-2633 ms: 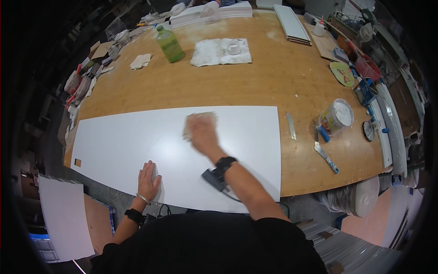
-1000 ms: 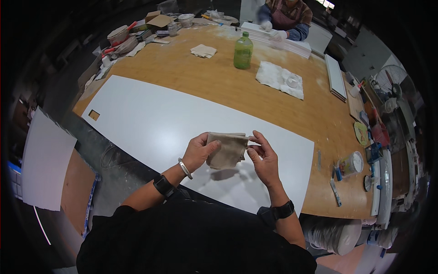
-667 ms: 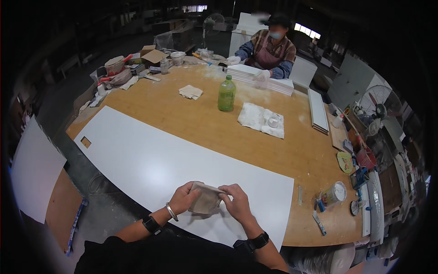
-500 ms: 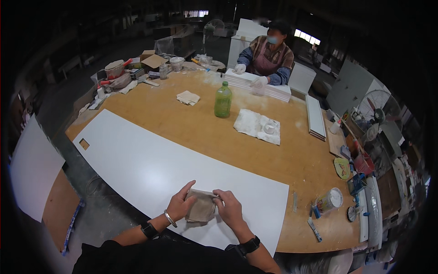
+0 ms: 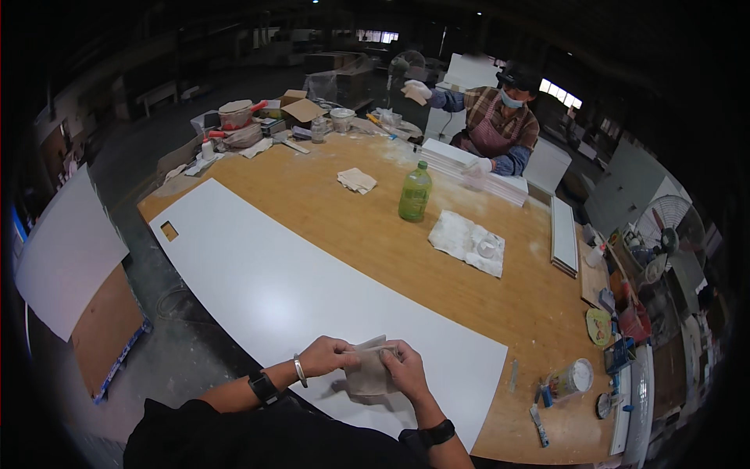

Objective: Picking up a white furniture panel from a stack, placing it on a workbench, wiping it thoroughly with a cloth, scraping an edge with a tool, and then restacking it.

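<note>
Both of my hands grip a worn, grey-beige folded sheet of sandpaper [image 5: 369, 377], held just above the near part of a long white panel [image 5: 273, 281]. My left hand [image 5: 328, 357] pinches its left edge between thumb and fingers. On the opposite edge, my right hand [image 5: 405, 371] is closed with the thumb on the front. The sheet's upper part stands folded up between the hands, and its shadow falls on the panel. A rectangular cutout [image 5: 169, 230] sits at the panel's far left end.
A green bottle [image 5: 415, 192], a folded cloth [image 5: 357, 180] and a white cloth [image 5: 453, 237] lie across the wooden table [image 5: 328, 227]. At right are a tub [image 5: 569, 380] and a scraper [image 5: 539, 426]. Opposite, a gloved co-worker [image 5: 500, 117] stands by stacked white boards [image 5: 469, 168].
My hands have turned the sheet and folded its upper part, with the left fingers now pinching its edge. The co-worker has raised one gloved hand holding a tan piece. My view has shifted.
</note>
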Tool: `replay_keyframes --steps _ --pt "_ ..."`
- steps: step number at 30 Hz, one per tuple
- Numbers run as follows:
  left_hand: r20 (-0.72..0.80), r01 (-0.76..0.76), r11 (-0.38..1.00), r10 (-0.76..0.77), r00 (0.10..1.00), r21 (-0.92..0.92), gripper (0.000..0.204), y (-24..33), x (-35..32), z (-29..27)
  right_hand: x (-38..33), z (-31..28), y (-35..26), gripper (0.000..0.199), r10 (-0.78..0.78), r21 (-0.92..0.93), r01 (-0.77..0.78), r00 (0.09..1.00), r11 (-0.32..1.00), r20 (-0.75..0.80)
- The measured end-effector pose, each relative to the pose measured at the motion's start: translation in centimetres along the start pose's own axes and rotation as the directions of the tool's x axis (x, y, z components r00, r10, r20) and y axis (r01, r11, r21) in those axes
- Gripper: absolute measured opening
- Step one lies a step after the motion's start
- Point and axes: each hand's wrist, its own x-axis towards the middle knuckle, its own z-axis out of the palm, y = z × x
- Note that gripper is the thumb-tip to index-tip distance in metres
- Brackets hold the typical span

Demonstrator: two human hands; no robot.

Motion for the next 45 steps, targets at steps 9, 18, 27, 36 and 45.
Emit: replay_keyframes --steps 9,18,27,36,45 --pt "-0.154 -0.331 0.902 0.298 0.942 -0.278 0.012 0.4 0.5 -1.6 3.2 1.0 -0.2 0.02 -0.137 0.055 0.138 0.99 0.989 -0.023" --pt "-0.126 -0.314 0.903 0.289 0.949 -0.294 0.011 -1.0 1.5 -2.1 3.7 2.0 -0.7 0.016 -0.01 0.212 0.033 0.994 0.977 -0.109" --pt "-0.172 -0.349 0.857 0.306 0.936 -0.379 0.039 -0.2 1.5 -2.5 4.4 3.4 -0.9 0.022 -0.038 0.306 0.108 0.973 0.946 -0.227" --pt "0.011 -0.261 0.928 0.274 0.962 -0.265 0.05 -0.2 2.0 -4.0 4.9 1.6 -1.3 0.023 0.108 0.248 -0.12 0.992 0.961 0.063" --pt "0.045 -0.093 0.956 0.109 0.993 -0.277 0.042 -1.8 2.4 -3.0 4.7 1.8 -0.1 0.013 0.073 0.377 -0.057 0.997 0.925 -0.028"
